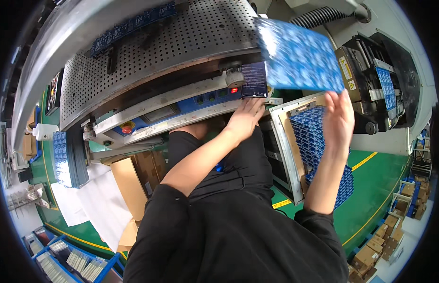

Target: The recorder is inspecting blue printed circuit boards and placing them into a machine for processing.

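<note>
My right hand (338, 118) grips a blue circuit board panel (297, 56) by its lower right corner. The panel is raised and smeared by motion, with a bright glare along its left side. My left hand (246, 118) lies with its fingers stretched out at the lower edge of a phone (254, 80) with a dark screen, which leans against the machine's front. Below my right hand, beside the forearm, stands a tall stack of similar blue panels (308, 134). More panels (339, 186) show lower down, partly hidden by that forearm.
A perforated metal table (181, 33) spans the top, carrying a row of blue boards (132, 27). On its front panel sits a red stop button (128, 127). Left are upright panels (62, 158) and an open carton (129, 181); right, another machine (370, 80) with a ribbed hose (318, 19).
</note>
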The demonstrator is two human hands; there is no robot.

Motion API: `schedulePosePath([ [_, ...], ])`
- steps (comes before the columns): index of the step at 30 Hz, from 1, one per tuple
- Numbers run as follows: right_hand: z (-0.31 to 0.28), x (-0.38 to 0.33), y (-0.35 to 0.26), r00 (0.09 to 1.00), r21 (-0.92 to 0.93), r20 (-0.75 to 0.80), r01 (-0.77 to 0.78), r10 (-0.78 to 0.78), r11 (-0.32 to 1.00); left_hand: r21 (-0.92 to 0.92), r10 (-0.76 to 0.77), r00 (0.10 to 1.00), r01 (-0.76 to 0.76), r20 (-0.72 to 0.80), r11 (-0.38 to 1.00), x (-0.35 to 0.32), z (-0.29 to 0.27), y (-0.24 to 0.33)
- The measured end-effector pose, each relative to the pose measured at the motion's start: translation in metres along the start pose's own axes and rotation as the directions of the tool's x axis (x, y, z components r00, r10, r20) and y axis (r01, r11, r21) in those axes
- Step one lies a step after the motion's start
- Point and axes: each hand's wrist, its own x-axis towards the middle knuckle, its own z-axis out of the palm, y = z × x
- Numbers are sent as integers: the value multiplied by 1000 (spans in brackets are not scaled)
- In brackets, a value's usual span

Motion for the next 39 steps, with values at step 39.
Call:
schedulePosePath([
  [39,48,-142,98,667,-143,497,-568,555,810,-773,-635,683,-160,362,-613,-218,-183,42],
])
